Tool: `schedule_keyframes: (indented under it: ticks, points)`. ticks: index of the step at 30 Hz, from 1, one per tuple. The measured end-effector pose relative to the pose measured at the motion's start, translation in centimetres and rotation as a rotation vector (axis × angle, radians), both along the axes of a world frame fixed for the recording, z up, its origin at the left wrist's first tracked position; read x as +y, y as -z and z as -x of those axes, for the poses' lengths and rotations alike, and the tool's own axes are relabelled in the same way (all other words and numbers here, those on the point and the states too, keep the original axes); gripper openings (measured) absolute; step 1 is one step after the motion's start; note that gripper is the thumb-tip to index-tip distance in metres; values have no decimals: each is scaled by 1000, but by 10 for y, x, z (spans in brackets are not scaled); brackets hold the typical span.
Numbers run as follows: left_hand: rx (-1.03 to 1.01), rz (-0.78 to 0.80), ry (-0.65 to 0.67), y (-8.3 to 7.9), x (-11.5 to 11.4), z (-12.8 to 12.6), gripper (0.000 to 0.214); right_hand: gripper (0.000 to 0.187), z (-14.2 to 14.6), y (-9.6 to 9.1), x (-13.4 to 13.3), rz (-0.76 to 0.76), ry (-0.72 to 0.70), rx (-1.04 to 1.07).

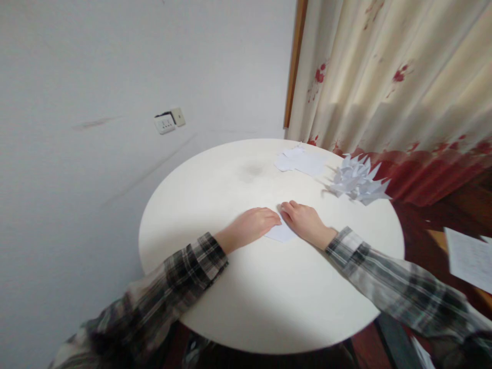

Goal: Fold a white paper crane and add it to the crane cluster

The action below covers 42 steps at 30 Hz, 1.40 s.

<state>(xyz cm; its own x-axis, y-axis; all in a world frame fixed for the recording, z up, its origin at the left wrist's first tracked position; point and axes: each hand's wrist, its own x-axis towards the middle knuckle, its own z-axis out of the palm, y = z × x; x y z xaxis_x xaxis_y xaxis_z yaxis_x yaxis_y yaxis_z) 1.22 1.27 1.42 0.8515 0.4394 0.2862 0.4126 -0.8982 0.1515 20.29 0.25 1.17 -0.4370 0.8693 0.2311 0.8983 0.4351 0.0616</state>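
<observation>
A small folded sheet of white paper lies on the round white table, near its middle. My left hand rests palm down on the paper's left side, fingers together and pressing flat. My right hand lies on its right side, fingers curled down onto the fold. The fingertips of both hands nearly meet over the paper. Most of the sheet is hidden beneath them. Plaid sleeves cover both forearms.
A pile of folded white paper figures sits at the table's far right edge. Flat white sheets lie at the far side. A cream curtain with red flowers hangs behind. A wall socket is on the left wall. More paper lies off-table right.
</observation>
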Motion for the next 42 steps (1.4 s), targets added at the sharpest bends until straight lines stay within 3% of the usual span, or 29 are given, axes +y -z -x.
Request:
schedule_keyframes:
  ticks: [3,7,11,16,23,36,42]
  points:
    - [27,-48,0,7,-2,4,29,18,-3,4,5,-62,-44,22]
    - [27,-108,10,17,-4,10,33,17,-9,11,10,-132,-270,135]
    - [35,-201,35,19,-5,12,32,18,-18,12,3,-80,-478,265]
    - [0,-238,13,17,-5,12,39,24,-27,7,-8,-10,-584,272]
    - [-40,-323,66,18,-10,9,25,29,-26,3,-12,24,-584,241]
    - [-271,226,-140,18,-3,1,14,16,-21,12,-14,99,-416,537]
    - [-288,346,-135,17,-2,1,11,16,-18,12,-18,42,-322,475]
